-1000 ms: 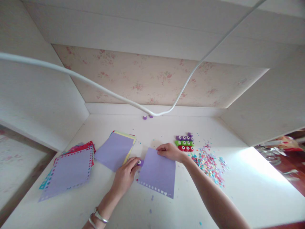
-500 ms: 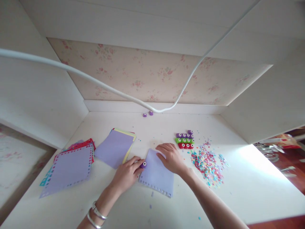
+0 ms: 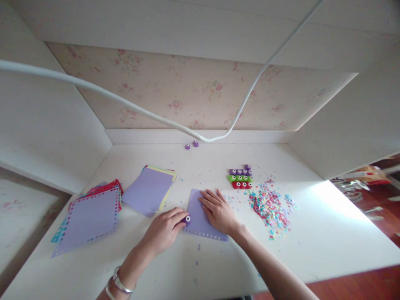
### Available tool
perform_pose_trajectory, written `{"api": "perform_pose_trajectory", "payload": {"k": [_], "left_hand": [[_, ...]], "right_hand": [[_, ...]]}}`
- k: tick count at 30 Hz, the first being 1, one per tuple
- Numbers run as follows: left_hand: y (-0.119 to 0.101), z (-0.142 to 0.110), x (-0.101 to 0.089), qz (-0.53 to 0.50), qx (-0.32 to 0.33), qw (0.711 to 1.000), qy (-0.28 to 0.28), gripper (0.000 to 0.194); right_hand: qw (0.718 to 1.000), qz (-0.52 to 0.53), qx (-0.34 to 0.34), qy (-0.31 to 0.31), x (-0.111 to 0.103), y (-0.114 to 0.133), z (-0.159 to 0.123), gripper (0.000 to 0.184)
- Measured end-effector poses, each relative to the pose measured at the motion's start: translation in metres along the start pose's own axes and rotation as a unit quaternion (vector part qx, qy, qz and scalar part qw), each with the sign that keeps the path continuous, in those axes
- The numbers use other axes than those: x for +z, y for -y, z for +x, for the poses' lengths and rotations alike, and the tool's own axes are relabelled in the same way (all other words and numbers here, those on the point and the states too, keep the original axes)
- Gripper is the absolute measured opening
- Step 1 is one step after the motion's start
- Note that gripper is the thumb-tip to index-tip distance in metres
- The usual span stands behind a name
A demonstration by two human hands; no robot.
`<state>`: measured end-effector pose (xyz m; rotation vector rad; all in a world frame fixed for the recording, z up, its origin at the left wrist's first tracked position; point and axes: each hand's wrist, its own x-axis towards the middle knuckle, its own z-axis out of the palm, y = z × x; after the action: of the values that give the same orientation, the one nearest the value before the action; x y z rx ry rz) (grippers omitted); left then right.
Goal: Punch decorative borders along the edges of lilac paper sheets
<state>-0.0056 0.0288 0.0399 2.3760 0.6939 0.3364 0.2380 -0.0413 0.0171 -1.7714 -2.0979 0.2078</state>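
A second ago the right hand (image 3: 218,212) was pinching the far edge of the purple sheet (image 3: 194,208); now it is lying flattened over it, and the purple punch (image 3: 187,219) is sitting lower along the sheet's left edge.

The left hand (image 3: 165,229) is coming in from seven o'clock, its fingers closing narrowly around that punch at the sheet's nine o'clock side. I can't tell whether paper is sitting in its slot. The right hand is reaching from five o'clock, palm down, fingers loosely spread and pressing on the sheet, hiding much of its right half. A row of holes is showing along the six o'clock edge.

At the left hand's nine o'clock, a pile of punched sheets (image 3: 89,218) is lying askew; at eleven, a stack of plain sheets (image 3: 149,189) is resting. Rows of punches (image 3: 240,178) are standing at the right hand's one o'clock, with confetti (image 3: 271,208) spreading at three. Towards twelve, two more punches (image 3: 196,143) are sitting by the wall, a white cable (image 3: 125,102) drooping near them.
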Motion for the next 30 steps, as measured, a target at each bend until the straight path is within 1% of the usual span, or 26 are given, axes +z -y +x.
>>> {"api": "perform_pose_trajectory", "payload": {"k": [17, 19, 23, 24, 26, 28, 30], "left_hand": [[0.0, -0.001, 0.0, -0.013, 0.002, 1.0, -0.002, 0.026], [0.0, -0.001, 0.0, -0.019, -0.004, 1.0, -0.002, 0.029], [0.001, -0.001, -0.006, -0.06, -0.027, 0.998, 0.008, 0.042], [0.001, -0.001, -0.008, -0.073, -0.034, 0.997, 0.01, 0.042], [-0.001, 0.002, -0.013, -0.09, -0.047, 0.995, 0.011, 0.034], [-0.004, 0.006, -0.016, -0.094, -0.054, 0.994, 0.005, 0.027], [-0.009, 0.011, -0.017, -0.09, -0.061, 0.994, -0.001, 0.024]], "right_hand": [[1.0, 0.004, -0.001, -0.011, -0.001, 0.001, -0.002, 0.037], [1.0, 0.004, 0.001, -0.01, -0.001, 0.001, -0.002, 0.037], [1.0, 0.005, 0.004, -0.014, -0.002, 0.002, -0.002, 0.036], [1.0, 0.005, 0.004, -0.015, -0.002, 0.002, -0.002, 0.036], [1.0, 0.008, 0.003, -0.016, -0.002, 0.002, -0.002, 0.036], [1.0, 0.01, 0.004, -0.014, -0.002, 0.002, -0.002, 0.036], [1.0, 0.012, 0.004, -0.012, -0.001, 0.002, -0.002, 0.036]]}}
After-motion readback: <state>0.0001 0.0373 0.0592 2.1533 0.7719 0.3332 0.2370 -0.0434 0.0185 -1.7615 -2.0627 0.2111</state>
